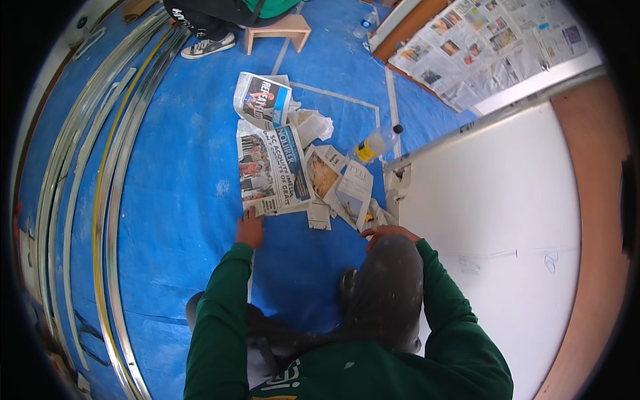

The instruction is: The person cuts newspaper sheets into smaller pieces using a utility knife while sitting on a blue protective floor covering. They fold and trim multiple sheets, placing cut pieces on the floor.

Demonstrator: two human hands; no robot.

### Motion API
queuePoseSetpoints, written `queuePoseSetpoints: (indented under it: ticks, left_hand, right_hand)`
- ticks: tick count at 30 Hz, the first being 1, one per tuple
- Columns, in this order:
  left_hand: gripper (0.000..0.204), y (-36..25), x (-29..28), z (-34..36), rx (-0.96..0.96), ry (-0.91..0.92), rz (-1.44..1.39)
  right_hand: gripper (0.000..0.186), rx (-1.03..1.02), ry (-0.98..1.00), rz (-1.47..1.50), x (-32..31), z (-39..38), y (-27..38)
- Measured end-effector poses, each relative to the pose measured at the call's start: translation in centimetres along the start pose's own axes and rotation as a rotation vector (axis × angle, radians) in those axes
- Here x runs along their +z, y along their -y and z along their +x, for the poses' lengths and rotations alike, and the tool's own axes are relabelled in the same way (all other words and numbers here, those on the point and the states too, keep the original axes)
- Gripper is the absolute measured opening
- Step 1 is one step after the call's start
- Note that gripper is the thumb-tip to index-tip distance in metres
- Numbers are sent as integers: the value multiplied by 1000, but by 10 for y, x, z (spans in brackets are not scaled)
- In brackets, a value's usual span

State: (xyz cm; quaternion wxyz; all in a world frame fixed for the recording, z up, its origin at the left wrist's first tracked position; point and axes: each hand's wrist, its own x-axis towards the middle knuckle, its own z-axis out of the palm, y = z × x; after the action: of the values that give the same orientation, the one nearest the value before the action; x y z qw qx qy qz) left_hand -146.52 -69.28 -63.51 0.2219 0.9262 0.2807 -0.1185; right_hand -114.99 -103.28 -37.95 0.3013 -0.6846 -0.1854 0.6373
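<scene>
On the blue floor sheet before me lies a folded newspaper [270,177] with a printed photo. My left hand [251,230] is at its lower left corner, fingers stretched forward, their tips touching the paper's edge. My right hand [389,233] rests over my raised right knee with its fingers extended and nothing seen in them. Torn newspaper pieces [352,193] lie just beyond that hand, some overlapping. Another newspaper section [263,100] sits above the first, beside a crumpled pale sheet [312,127].
A clear bottle with a yellow label [375,145] lies tilted beyond the papers. A white panel [500,227] stands at my right. Long metal channels [113,200] run along the left. At the back, a person sits on a wooden stool [278,32]; newspaper covers a panel [480,47].
</scene>
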Motion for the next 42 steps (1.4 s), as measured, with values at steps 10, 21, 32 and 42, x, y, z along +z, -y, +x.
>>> queuePoseSetpoints:
  ticks: [10, 21, 32, 42]
  left_hand:
    - [62, -7, -22, -10, -34, 79, 58]
    - [89, 6, -112, 4, -424, -311, -1149]
    - [134, -69, -234, -47, -468, -33, -362]
    - [102, -87, -143, -56, -388, 194, 38]
  right_hand:
    - [70, -321, -255, -895, -59, 317, 156]
    - [19, -796, -314, -468, 102, 335, 175]
    - [24, -1077, -31, -1266, 232, 246, 121]
    - [15, -1266, 267, -1656, 253, 201, 22]
